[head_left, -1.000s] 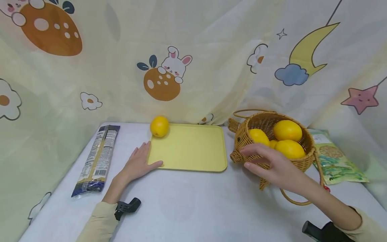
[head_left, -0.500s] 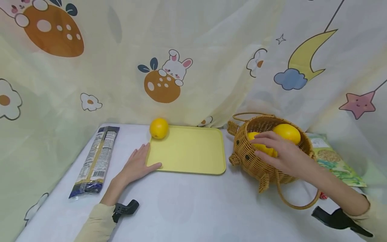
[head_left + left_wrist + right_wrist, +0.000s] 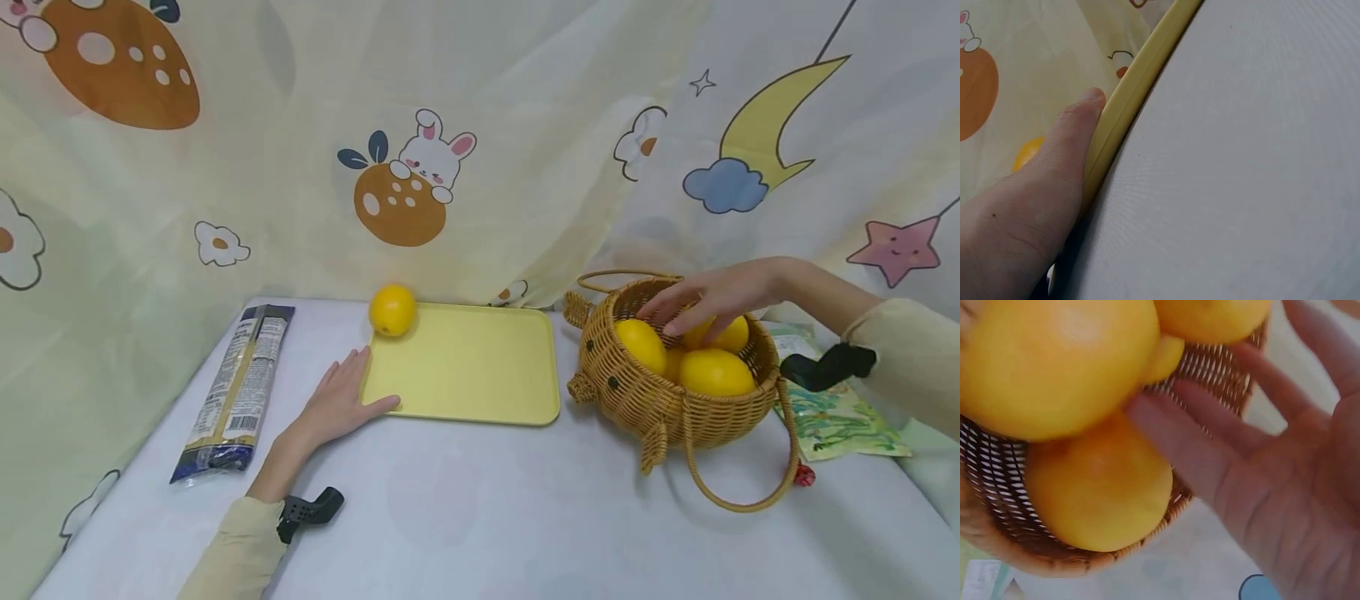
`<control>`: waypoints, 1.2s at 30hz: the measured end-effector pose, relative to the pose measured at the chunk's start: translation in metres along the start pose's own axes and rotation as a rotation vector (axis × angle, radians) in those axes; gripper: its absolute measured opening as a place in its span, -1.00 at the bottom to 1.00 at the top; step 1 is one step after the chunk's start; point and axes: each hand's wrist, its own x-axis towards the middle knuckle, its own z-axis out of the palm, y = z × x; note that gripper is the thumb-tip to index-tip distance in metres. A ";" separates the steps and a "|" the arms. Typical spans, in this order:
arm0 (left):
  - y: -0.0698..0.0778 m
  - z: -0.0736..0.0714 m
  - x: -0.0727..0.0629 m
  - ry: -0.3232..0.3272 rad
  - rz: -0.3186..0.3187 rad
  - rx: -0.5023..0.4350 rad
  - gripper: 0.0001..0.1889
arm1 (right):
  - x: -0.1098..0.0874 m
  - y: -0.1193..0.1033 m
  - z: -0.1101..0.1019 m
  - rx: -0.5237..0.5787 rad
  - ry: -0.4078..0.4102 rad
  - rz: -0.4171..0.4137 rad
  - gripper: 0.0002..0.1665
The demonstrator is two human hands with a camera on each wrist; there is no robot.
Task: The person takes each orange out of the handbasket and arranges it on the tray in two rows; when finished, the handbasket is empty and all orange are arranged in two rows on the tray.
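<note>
My left hand (image 3: 339,404) lies flat with straight fingers at the left edge of a yellow tray (image 3: 480,367); its thumb touches the near rim. A round yellow-orange fruit (image 3: 392,310) sits at the tray's far left corner. On the right, a pig-shaped wicker basket (image 3: 637,412) holds several yellow fruits (image 3: 716,372), lemon- or orange-like. My right hand (image 3: 705,296) reaches over the basket's far side, fingers spread and dipping among the fruits. In the right wrist view its fingers come beside the fruits (image 3: 1097,487) without curling round one.
A long printed packet (image 3: 236,387) lies at the table's left. Behind the basket is a green packet (image 3: 840,408), partly hidden. The basket's handle (image 3: 738,504) hangs down onto the table, by a small red object (image 3: 804,475). A patterned curtain (image 3: 525,150) stands behind.
My right hand has swung from the near side of the basket round to its far side, its fingers now among the fruits. My left hand keeps its place on the tray.
</note>
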 end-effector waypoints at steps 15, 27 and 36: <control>0.002 0.000 0.001 -0.007 0.008 0.027 0.19 | 0.044 -0.010 -0.012 0.200 -0.190 0.045 -0.22; 0.001 -0.001 -0.001 -0.017 -0.012 0.016 0.21 | 0.055 -0.017 -0.006 0.118 -0.187 0.100 -0.11; 0.002 -0.002 0.001 -0.011 -0.001 0.016 0.19 | 0.056 -0.013 -0.004 0.148 -0.185 0.096 -0.12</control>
